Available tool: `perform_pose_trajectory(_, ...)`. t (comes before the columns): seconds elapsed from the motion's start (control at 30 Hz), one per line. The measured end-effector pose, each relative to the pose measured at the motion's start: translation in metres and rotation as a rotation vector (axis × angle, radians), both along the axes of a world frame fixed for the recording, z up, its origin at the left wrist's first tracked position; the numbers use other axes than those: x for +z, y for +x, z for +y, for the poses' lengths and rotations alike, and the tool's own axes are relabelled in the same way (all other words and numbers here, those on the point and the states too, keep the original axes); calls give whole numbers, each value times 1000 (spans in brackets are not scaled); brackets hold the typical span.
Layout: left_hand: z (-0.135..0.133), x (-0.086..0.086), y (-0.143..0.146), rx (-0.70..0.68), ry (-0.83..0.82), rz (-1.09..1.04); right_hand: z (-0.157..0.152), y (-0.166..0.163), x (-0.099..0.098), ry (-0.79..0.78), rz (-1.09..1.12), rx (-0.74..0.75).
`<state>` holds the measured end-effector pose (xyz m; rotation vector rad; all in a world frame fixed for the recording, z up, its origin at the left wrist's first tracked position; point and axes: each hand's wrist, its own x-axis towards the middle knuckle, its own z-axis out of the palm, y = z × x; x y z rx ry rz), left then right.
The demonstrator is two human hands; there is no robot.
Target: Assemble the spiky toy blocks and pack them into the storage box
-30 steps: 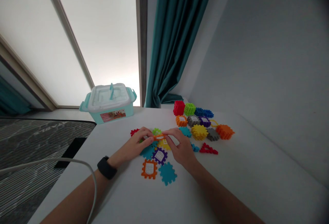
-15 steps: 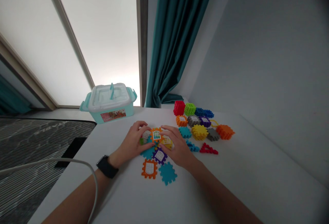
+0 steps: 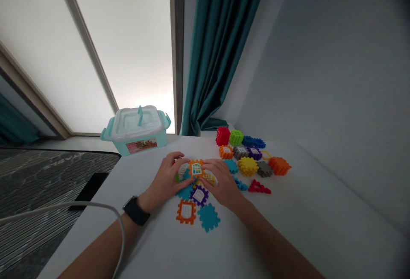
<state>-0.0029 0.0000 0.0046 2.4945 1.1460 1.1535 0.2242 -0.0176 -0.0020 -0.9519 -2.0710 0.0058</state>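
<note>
Orange plastic, toothed along its edges and pierced by a window grid, the window tile [image 3: 196,168] sits at the centre of the clock, between both hands over a cluster of flat pieces, with twelve o'clock at the far side. The left hand [image 3: 167,179], between eight and nine o'clock, has its thumb and forefinger closed on the tile's near and left edges. The right hand [image 3: 222,183], towards four o'clock, pinches it from the other side, thumb low and fingers along the far corner.

Close in, a yellow tile [image 3: 209,177] shows at four o'clock, partly covered by the right hand, a purple tile [image 3: 199,195] lies at six, and a teal tile [image 3: 185,191] at seven, partly under the left thumb. Farther down, a second orange tile [image 3: 186,212] lies between six and seven, and a blue tile [image 3: 209,218] between five and six.

At two o'clock stand a green stack [image 3: 236,138] and a dark blue stack [image 3: 253,142]; at three, a yellow stack [image 3: 248,166] and a larger orange stack [image 3: 279,165]. A red triangle [image 3: 259,187] rests between three and four. A lidded aqua box [image 3: 139,131] stands at ten, a black watch [image 3: 136,211] circles the left wrist at eight, and a teal curtain [image 3: 221,57] hangs between twelve and one
</note>
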Motion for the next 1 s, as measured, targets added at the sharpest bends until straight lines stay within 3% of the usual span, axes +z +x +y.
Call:
perform_pose_trajectory(0.6,14,14,23,-54,-3,-50,7,17,17,74,-36,-86)
perform_pose_trajectory(1.0,45,15,74,-156,-65,-125,20,59,15,61,-48,-204)
